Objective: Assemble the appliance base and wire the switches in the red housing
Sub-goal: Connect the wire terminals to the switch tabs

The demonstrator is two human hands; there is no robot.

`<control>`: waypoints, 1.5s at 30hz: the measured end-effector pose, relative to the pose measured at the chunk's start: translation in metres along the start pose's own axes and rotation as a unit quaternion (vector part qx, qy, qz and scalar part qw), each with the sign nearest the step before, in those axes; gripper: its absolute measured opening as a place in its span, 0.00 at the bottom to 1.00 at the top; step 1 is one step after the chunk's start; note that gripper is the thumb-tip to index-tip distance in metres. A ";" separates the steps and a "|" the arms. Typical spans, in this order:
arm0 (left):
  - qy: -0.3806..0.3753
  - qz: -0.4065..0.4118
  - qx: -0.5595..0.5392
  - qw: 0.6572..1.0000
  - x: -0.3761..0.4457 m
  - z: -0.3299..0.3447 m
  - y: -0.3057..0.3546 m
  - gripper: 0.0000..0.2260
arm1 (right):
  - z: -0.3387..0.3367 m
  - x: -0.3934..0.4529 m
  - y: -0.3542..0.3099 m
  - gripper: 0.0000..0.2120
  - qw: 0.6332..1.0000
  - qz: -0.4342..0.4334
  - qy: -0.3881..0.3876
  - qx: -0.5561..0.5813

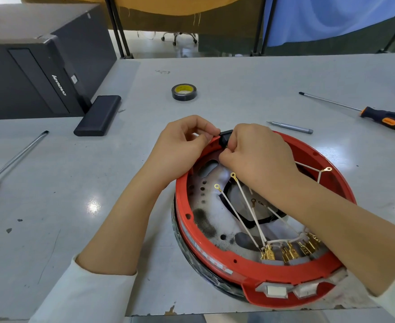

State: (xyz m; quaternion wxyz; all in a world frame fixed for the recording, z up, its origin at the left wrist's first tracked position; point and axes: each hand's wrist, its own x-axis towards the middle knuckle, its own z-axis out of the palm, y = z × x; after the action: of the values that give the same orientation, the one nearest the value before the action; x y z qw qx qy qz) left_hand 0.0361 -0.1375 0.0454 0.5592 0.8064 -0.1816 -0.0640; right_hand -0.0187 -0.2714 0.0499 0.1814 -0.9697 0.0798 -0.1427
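Note:
A round red housing [215, 249] lies upside down on the grey table. A small black part [224, 135] sits in its far rim. My left hand [182, 145] pinches the rim just left of that part. My right hand [257, 155] is closed on the part from the inside. Several grey switches [285, 255] with brass terminals line the near wall. White wires [245, 206] with gold ring lugs run from them across the metal base plate [205, 220]. What my right fingers hold is partly hidden.
A roll of black tape [184, 92] lies beyond the housing. An orange-handled screwdriver [382, 115] and a silver bit [292, 127] lie to the right. Another screwdriver [10, 162] lies at the left. A black computer case [35, 73] and a black block [98, 115] stand at the back left.

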 end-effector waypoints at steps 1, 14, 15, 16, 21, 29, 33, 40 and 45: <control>0.002 -0.001 -0.002 1.000 0.000 0.000 0.000 0.09 | 0.001 0.000 0.000 0.05 1.000 0.000 0.004 -0.007; 0.020 -0.012 -0.060 0.998 0.000 0.002 0.000 0.07 | -0.041 -0.007 0.025 0.10 0.999 -0.041 -0.001 0.025; 0.024 -0.014 -0.062 0.998 0.000 0.002 0.000 0.08 | -0.047 -0.009 0.034 0.08 0.999 -0.035 -0.004 0.008; 0.030 -0.014 -0.062 0.997 0.000 0.001 -0.001 0.09 | -0.053 -0.013 0.043 0.07 1.000 -0.024 -0.008 -0.016; 0.089 -0.029 -0.082 0.992 -0.002 -0.004 -0.004 0.11 | -0.068 -0.034 0.075 0.14 0.994 0.034 0.002 -0.102; 0.239 -0.045 -0.136 0.960 -0.024 -0.004 -0.010 0.11 | -0.058 -0.050 0.080 0.25 0.984 0.131 -0.111 0.042; 0.246 -0.068 -0.175 0.951 -0.035 -0.004 -0.014 0.09 | -0.050 -0.040 0.081 0.18 0.987 0.115 -0.091 0.068; 0.145 -0.074 -0.144 0.976 -0.044 -0.007 -0.020 0.14 | -0.036 -0.016 0.089 0.22 0.963 0.127 -0.022 0.237; 0.158 -0.073 -0.163 0.971 -0.042 0.003 -0.024 0.14 | -0.015 -0.039 0.087 0.27 0.891 0.182 0.014 0.415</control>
State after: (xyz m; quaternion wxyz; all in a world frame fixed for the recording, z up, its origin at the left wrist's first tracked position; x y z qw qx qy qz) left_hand 0.0013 -0.1171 0.0185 0.6988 0.7150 -0.0188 -0.0052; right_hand -0.0695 -0.3489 0.0211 0.5891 -0.7724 0.1909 -0.1411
